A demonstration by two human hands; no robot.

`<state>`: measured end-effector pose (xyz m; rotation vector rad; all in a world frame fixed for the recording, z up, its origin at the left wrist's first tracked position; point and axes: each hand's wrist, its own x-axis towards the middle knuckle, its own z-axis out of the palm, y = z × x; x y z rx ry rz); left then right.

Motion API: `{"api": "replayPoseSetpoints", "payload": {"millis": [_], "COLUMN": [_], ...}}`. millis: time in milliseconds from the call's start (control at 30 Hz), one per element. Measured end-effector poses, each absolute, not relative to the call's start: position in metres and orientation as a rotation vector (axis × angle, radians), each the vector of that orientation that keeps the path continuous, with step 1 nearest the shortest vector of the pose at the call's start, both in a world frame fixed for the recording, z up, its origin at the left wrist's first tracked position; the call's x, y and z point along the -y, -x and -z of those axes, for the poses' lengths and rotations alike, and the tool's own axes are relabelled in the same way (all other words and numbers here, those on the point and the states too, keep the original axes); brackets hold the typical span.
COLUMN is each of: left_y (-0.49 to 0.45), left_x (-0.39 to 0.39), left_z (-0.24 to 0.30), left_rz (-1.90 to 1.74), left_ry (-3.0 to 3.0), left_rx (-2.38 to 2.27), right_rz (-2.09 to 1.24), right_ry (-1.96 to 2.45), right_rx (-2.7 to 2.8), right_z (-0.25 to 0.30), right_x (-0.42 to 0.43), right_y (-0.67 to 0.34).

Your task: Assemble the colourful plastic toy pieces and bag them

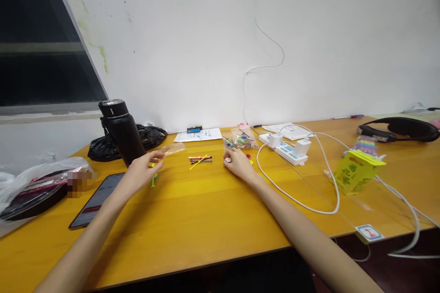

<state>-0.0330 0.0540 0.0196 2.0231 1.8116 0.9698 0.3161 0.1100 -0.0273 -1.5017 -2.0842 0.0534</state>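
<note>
My left hand (146, 168) hovers low over the table with its fingers apart and curved. Just by its fingertips is a thin bright-green plastic stick (154, 180), partly covered by the hand. My right hand (239, 164) is closed, fingers bent down at the tabletop, with a small white round piece (227, 160) at the fingertips. Beside that hand show a red piece (248, 156) and a yellow piece (251, 162), partly hidden. Between the hands lie several thin coloured sticks (200, 161), yellow, red and dark blue, crossed over one another.
Behind the right hand lies a clear bag of coloured parts (242, 139). A black bottle (123, 135) and a phone (92, 206) stand left. Rightward are a power strip (287, 150), looping white cable (302, 208), a yellow-green box (357, 173) and a black headband (398, 129).
</note>
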Motion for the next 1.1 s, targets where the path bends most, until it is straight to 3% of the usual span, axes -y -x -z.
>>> {"api": "replayPoseSetpoints", "payload": {"millis": [167, 300, 533, 767, 1100], "left_y": [-0.041, -0.083, -0.095, -0.095, -0.097], "left_x": [-0.07, -0.078, -0.076, -0.077, -0.068], "left_z": [-0.017, 0.013, 0.046, 0.047, 0.041], "left_rz": [-1.069, -1.16, -1.101, -1.078, -1.028], "left_ry": [-2.028, -1.659, -1.157, -1.189, -1.281], "left_rx": [-1.373, -1.057, -0.785, -0.805, -0.728], "right_rz": [-0.126, -0.277, -0.47, -0.337, -0.19], "right_ry": [1.393, 1.026, 0.707, 1.038, 1.449], "right_rx": [2.059, 2.007, 2.054, 1.885, 2.342], "right_z": [0.029, 0.027, 0.024, 0.025, 0.004], "right_x": [-0.112, -0.104, -0.079, -0.111, -0.164], "right_y": [-0.315, -0.301, -0.268, -0.266, -0.226]}}
